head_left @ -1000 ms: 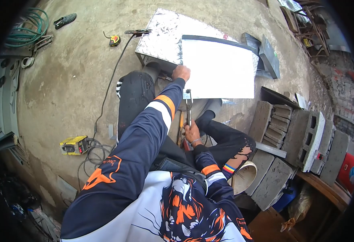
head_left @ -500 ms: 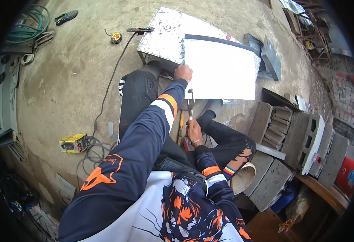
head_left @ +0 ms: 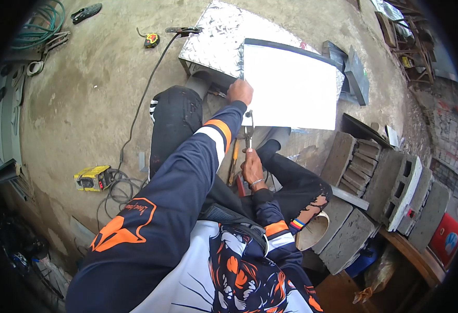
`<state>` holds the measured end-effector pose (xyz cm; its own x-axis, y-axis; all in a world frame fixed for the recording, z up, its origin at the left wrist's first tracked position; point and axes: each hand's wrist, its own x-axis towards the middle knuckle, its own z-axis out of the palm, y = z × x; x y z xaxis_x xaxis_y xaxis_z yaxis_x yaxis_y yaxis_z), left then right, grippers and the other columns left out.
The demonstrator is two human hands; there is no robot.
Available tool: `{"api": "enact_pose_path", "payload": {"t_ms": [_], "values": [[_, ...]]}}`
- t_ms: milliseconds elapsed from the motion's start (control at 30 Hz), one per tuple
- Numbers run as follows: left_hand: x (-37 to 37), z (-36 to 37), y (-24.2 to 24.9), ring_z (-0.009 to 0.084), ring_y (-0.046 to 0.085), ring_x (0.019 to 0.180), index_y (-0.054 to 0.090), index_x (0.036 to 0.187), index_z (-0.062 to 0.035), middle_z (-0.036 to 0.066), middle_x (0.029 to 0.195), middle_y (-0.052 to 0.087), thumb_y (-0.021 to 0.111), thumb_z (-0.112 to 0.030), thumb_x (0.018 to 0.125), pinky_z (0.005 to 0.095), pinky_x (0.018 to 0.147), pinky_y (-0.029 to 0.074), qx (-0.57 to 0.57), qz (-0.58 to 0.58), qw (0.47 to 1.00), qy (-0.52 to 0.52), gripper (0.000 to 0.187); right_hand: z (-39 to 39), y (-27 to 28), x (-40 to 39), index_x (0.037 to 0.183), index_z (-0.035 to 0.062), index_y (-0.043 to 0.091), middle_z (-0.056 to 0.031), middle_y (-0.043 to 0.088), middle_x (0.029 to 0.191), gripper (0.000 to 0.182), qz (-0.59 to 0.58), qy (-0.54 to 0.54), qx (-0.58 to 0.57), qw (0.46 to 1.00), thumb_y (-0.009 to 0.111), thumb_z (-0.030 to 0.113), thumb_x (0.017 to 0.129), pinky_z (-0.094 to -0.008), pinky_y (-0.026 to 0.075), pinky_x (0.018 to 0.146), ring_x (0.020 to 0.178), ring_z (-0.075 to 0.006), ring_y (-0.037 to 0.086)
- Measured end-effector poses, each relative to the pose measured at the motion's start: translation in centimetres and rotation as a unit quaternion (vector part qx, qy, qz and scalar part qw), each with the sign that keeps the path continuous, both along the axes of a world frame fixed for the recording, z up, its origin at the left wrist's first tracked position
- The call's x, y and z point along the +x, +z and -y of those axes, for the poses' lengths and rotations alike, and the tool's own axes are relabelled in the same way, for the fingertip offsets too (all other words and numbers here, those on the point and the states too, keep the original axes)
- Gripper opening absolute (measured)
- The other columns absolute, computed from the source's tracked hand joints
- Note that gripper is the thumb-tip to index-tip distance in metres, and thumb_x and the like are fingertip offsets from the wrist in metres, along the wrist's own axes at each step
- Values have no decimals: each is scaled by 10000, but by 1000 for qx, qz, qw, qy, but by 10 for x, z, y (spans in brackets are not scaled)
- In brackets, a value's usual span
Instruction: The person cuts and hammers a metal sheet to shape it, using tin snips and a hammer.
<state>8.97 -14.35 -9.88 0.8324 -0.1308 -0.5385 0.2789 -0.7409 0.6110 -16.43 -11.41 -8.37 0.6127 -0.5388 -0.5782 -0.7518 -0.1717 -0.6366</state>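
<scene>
A white sheet panel [head_left: 291, 86] with a dark back edge lies over a shiny patterned metal table [head_left: 213, 44]. My left hand [head_left: 240, 92] is closed at the panel's left edge, near its front corner; its fingers wrap that edge. Below it, my right hand [head_left: 252, 169] grips the handle of locking pliers [head_left: 248, 136], whose jaws are at the panel's front left corner. A hammer-like tool with a yellow handle [head_left: 233, 163] lies beside my right hand, between the legs.
A tape measure [head_left: 151, 40] and a black clamp on a cable [head_left: 183, 31] are at the upper left. A yellow machine [head_left: 93, 178] stands on the floor at the left. Concrete blocks [head_left: 377, 177] are stacked at the right. Dark metal pieces [head_left: 356, 78] lie beyond the panel.
The view has shifted slightly. Both hands keep their grips, with the pliers still at the panel's corner.
</scene>
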Motion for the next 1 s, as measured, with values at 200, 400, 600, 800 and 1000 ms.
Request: {"api": "enact_pose_path", "payload": {"t_ms": [200,400,600,800,1000], "values": [[-2,0,3,425,637,1040,705,973,-29,238,1079,676,461,-290,928,506,899,510,16,-11,1000,3,361,7,26,17,1022,-9,596,-279,628,914,581,-49,7,31,998,236,448,1010,-490,445,817,912,-464,595],[5,-2,7,413,614,1104,689,1053,-25,236,1162,650,448,-289,939,497,940,497,16,-49,999,-19,375,10,-16,-4,1045,14,597,-275,641,918,473,-31,14,68,997,373,423,968,-496,472,820,913,-459,621],[7,-1,0,404,607,1128,681,1074,4,236,1169,648,477,-237,921,479,951,499,19,-31,999,-31,351,11,-24,-16,1088,69,582,-220,668,889,215,-21,22,-7,1000,554,176,904,-472,519,755,852,-403,668],[11,0,-8,407,622,1098,686,1045,25,245,1138,658,470,-238,921,464,951,501,23,-8,998,-61,362,15,0,-12,1124,59,566,-114,658,750,230,6,-92,102,991,525,127,907,-359,543,576,616,-185,689],[11,2,-20,410,616,1103,683,1032,26,253,1133,655,455,-261,934,473,953,494,19,-5,999,-41,379,22,-10,-9,1121,36,535,-209,668,822,242,3,-23,44,999,525,132,899,-435,541,643,705,-336,698]]}}
